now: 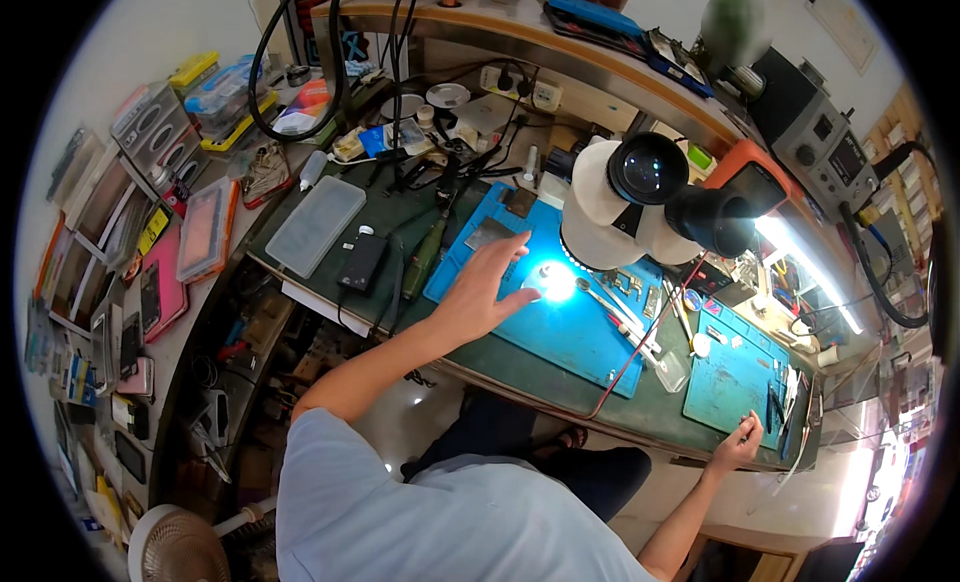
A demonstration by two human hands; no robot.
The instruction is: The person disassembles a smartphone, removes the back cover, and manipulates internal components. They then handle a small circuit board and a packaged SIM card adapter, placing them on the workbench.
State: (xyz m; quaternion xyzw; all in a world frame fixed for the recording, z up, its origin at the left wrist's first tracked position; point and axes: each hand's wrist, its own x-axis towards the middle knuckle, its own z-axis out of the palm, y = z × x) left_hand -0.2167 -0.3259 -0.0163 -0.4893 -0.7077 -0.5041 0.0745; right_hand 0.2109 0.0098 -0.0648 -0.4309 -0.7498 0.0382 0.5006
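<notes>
My left hand (482, 290) reaches over the blue work mat (560, 347), its thumb and fingers apart and nothing between them. Beside its thumb a small round item (546, 279) lies in the glare of a bright light, too washed out to name. Above that spot stands a white microscope (603, 217) with black eyepieces. My right hand (738, 443) rests at the bench's front edge, by a second blue mat (715, 397); its fingers are curled, and whatever they may hold is hidden. Dark tweezers (773, 410) lie just beyond it.
A green screwdriver-like tool (426, 257), a black box (363, 260) and a clear plastic case (316, 227) lie left of the mat. A red cable (650, 334) crosses the mat. A lit lamp tube (808, 272) and a grey control unit (825, 147) stand at right.
</notes>
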